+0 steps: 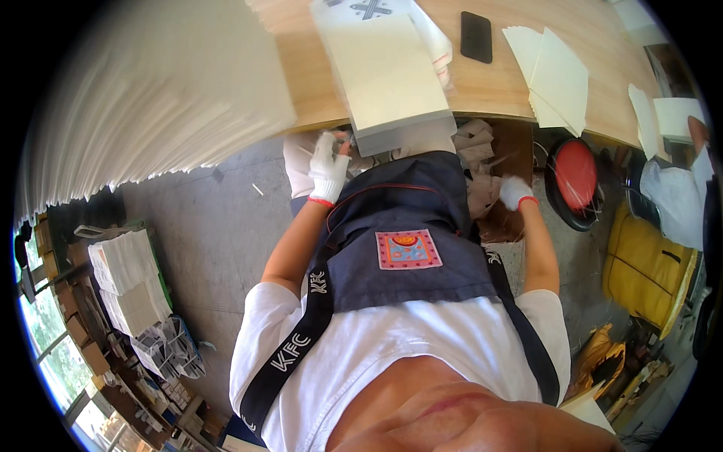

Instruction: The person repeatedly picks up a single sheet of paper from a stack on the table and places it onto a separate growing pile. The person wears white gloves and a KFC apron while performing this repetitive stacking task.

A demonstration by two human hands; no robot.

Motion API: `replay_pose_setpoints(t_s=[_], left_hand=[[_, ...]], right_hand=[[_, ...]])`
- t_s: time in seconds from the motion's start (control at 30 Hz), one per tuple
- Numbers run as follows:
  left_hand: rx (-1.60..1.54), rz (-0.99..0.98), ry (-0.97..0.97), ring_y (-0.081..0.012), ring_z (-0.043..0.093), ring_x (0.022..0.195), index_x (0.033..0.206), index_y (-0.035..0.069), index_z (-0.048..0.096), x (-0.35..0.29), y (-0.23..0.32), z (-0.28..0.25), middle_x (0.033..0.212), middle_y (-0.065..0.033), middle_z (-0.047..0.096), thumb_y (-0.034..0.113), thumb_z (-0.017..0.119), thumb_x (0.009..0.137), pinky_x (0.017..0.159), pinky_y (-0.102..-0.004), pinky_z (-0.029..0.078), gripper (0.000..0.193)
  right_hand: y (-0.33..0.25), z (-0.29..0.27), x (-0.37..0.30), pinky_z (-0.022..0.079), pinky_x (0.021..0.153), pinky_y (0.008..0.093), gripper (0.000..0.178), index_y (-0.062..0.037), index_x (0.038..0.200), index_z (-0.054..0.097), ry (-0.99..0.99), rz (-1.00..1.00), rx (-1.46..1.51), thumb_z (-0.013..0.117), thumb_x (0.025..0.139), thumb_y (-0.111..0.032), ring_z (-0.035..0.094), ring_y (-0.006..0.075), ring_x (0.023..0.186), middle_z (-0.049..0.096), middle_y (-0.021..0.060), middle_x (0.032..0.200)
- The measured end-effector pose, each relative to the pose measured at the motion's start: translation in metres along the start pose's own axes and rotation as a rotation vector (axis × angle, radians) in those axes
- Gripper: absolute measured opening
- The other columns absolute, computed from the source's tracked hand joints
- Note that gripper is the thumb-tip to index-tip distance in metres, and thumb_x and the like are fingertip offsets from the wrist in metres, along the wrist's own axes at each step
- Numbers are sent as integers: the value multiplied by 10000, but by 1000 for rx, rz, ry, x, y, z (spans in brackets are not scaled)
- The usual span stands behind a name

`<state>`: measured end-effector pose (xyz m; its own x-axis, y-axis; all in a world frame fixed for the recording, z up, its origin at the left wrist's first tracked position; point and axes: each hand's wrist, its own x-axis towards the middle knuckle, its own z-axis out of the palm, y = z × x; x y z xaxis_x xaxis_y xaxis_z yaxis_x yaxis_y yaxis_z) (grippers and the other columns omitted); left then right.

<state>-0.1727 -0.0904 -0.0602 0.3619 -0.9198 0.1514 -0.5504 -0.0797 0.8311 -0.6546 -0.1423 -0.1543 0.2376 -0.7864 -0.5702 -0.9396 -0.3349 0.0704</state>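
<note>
My left hand, in a white knitted glove with a red cuff and bare fingertips, is raised beside the near left corner of a stack of cream sheets. Its fingers are apart, and I see nothing held in them. The stack sits at the table's front edge on a grey-white base, jutting toward my lap. My right hand, gloved the same way, is lowered to the right of my apron, next to crumpled brown paper in a box under the table. Blur hides its fingers.
A tall pile of white sheets fills the table's left side. On the wooden table are a black phone and fanned cream sheets. A red-and-black round seat and a yellow padded chair stand at right.
</note>
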Motion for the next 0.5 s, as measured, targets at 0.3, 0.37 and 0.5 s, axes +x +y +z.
replay_pose_setpoints(t_s=[0.3, 0.37, 0.5], left_hand=[[378, 727, -27, -237, 582, 723, 749, 91, 604, 26, 22, 5, 925, -37, 631, 95, 716, 649, 544, -339, 469, 150], [320, 691, 41, -234, 567, 674, 693, 98, 598, 27, 19, 4, 852, -22, 616, 121, 720, 648, 556, -324, 463, 132], [-257, 78, 155, -157, 555, 622, 745, 83, 525, 6, -8, 17, 726, -5, 553, 107, 666, 780, 569, -277, 452, 147]], right_hand=[[-148, -196, 8, 440, 787, 376, 397, -168, 1047, 605, 1038, -556, 295, 681, 657, -152, 539, 263, 954, 554, 53, 1047], [-154, -184, 28, 459, 709, 361, 302, -145, 965, 618, 1064, -594, 411, 692, 673, -145, 569, 250, 842, 585, 47, 920], [-181, -159, 36, 446, 547, 288, 134, -90, 821, 571, 800, -286, 1114, 676, 758, -143, 543, 139, 581, 558, 2, 694]])
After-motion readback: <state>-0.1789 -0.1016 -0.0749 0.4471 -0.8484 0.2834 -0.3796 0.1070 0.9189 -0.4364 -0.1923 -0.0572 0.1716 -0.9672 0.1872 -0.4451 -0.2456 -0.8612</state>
